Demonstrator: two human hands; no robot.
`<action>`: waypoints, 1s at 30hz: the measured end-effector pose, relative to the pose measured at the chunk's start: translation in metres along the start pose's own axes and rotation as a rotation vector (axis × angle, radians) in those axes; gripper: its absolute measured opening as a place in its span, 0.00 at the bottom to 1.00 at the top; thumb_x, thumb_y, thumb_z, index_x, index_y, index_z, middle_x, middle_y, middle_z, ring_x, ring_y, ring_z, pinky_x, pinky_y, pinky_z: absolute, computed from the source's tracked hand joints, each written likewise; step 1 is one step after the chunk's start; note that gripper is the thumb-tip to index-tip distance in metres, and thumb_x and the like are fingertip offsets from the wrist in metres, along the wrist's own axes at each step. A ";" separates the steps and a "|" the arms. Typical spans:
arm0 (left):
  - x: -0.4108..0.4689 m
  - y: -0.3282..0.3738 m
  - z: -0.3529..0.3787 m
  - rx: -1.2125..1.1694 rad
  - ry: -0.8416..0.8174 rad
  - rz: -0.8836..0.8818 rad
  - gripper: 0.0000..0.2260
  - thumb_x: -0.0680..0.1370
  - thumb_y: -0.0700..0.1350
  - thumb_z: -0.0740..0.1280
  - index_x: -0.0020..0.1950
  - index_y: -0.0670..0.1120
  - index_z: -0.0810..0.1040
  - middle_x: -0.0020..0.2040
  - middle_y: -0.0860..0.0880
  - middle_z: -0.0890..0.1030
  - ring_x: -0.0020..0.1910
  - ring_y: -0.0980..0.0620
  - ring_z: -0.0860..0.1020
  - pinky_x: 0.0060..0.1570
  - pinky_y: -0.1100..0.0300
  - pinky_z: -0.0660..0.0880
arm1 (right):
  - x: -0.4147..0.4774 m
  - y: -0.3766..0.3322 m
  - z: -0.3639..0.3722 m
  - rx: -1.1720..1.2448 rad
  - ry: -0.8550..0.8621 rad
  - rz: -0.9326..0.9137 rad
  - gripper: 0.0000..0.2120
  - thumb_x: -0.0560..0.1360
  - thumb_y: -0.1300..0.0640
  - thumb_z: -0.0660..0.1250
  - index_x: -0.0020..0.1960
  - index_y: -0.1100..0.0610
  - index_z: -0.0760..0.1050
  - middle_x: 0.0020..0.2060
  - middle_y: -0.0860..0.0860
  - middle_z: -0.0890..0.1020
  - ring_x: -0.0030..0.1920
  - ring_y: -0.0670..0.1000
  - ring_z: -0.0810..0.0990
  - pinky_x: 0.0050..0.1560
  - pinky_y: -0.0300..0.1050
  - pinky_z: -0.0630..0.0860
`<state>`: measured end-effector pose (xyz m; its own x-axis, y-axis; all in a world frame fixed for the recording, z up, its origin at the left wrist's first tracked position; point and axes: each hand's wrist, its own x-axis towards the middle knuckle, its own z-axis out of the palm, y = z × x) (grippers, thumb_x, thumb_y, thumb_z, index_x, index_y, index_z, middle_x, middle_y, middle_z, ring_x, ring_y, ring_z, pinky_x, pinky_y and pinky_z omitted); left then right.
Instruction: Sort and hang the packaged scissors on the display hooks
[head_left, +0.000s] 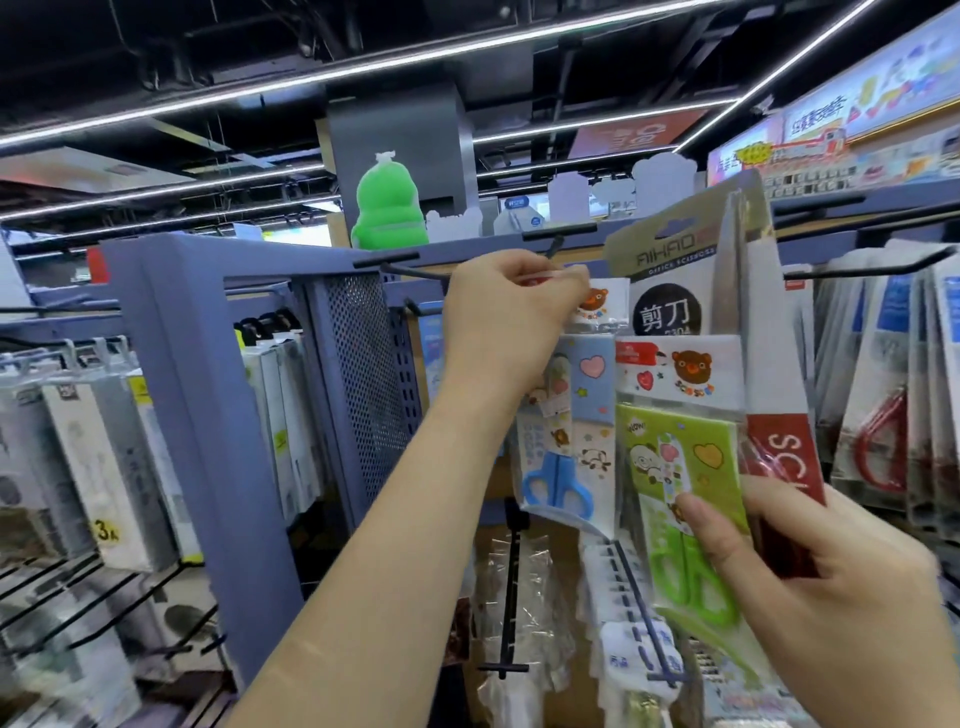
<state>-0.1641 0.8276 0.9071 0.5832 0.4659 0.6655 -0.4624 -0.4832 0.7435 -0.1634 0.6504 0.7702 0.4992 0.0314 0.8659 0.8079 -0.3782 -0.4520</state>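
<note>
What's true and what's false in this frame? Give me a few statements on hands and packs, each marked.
1. The left hand pinches the top of the blue-scissors pack. True.
2. The right hand is empty. False: it holds a stack of packs, with the green-scissors pack in front under the thumb.
3. A grey AIHAO pack stands behind the green-scissors pack in that stack. True.
4. The packs hanging at the far right hold blue scissors. False: those are red-handled scissors packs.
</note>
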 end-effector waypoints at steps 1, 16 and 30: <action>-0.002 -0.001 0.002 0.073 0.043 0.068 0.04 0.73 0.46 0.74 0.41 0.47 0.83 0.38 0.52 0.85 0.37 0.57 0.81 0.39 0.60 0.79 | 0.001 0.001 -0.003 -0.020 -0.004 -0.008 0.19 0.74 0.41 0.65 0.40 0.55 0.83 0.35 0.55 0.81 0.32 0.55 0.78 0.33 0.44 0.69; -0.015 -0.028 0.009 -0.048 0.180 0.314 0.04 0.72 0.44 0.76 0.45 0.49 0.85 0.44 0.51 0.85 0.46 0.54 0.82 0.50 0.54 0.80 | 0.000 0.000 -0.019 0.251 -0.089 0.135 0.13 0.68 0.34 0.66 0.48 0.37 0.81 0.39 0.44 0.84 0.35 0.49 0.81 0.35 0.44 0.75; 0.021 -0.082 0.026 0.288 0.140 0.020 0.11 0.80 0.46 0.68 0.62 0.53 0.79 0.57 0.51 0.77 0.46 0.64 0.74 0.47 0.71 0.72 | -0.007 0.013 0.000 0.127 -0.031 0.126 0.13 0.71 0.36 0.64 0.49 0.42 0.80 0.37 0.46 0.83 0.39 0.46 0.80 0.36 0.37 0.72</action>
<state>-0.0967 0.8577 0.8583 0.4688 0.5423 0.6972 -0.2528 -0.6739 0.6942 -0.1560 0.6452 0.7584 0.6071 0.0200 0.7944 0.7701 -0.2612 -0.5820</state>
